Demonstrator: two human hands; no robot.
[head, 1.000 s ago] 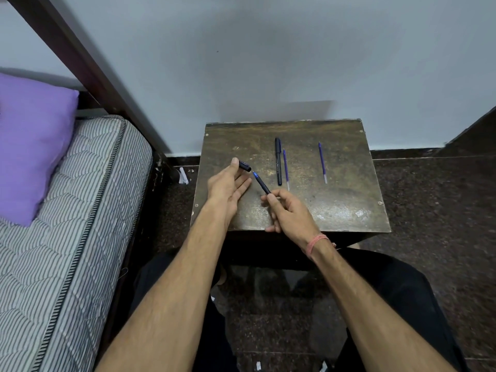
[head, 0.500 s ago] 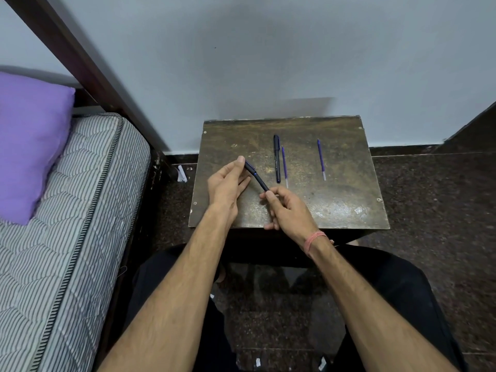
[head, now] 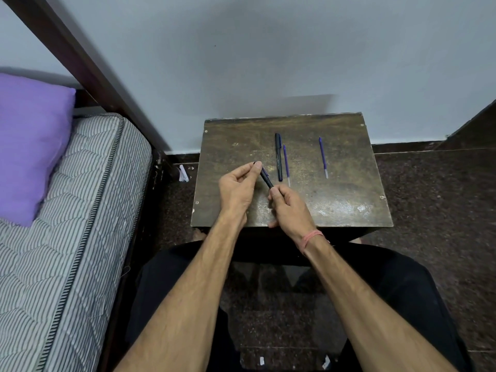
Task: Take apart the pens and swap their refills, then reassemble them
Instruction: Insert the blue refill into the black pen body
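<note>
1. Right now I see both hands over the near half of the small dark table (head: 349,210), joined by one black pen (head: 266,179) held slantwise between them.
2. My left hand (head: 239,190) pinches the pen's far, upper end: the thumb tip and the curled fingers are pressed together on it, and a bit of blue clip shows just beside the thumb.
3. My right hand (head: 290,208) grips the near, lower end, fingers closed around the barrel, so only the middle stretch of the pen is visible between the two hands.
4. I cannot tell whether the cap is fully seated; the joint is hidden under the left thumb.
5. A second black pen (head: 278,156) lies flat on the table beyond the hands, running almost straight away from me.
6. Just beside it, on its right and parallel, lies a thin blue refill (head: 286,164); whether the two touch I cannot tell.
7. Another blue refill (head: 323,157) lies well apart to the right, also pointing away from me.
8. A pinkish band (head: 311,237) circles the right wrist.
9. On the left stands a striped mattress (head: 67,224) with a purple pillow (head: 29,146) on it.
</note>
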